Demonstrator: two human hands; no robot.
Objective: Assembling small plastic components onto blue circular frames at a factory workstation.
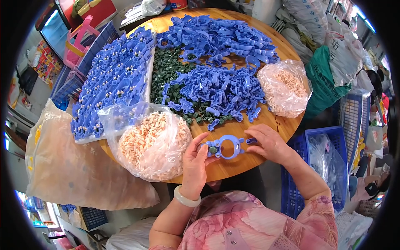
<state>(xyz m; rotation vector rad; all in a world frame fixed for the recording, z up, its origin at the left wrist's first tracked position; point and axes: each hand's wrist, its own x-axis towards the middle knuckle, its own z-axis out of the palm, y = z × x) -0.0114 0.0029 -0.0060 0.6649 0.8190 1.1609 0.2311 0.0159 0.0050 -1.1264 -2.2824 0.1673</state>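
My left hand (196, 159) is closed on a blue plastic ring part (238, 143), gripping the end where a small dark green piece (212, 149) is seated. The ring part lies level above the table's near edge. Just past its right end, my right hand (268, 143) pinches a small dark blue plastic piece (251, 141) between thumb and fingers. Beyond both hands sprawls a heap of small blue parts (225, 85), with dark green pieces (162, 66) scattered beside and under it. Larger blue ring parts (216, 37) are piled farther back.
Clear plastic bags of small cream-coloured pieces stand left (146, 137) and right (287, 85) on the round wooden table (287, 50). Rows of blue parts cover a white-edged board (112, 83) at left. A blue crate (327, 162) is on my right; a large sack (79, 158) stands left.
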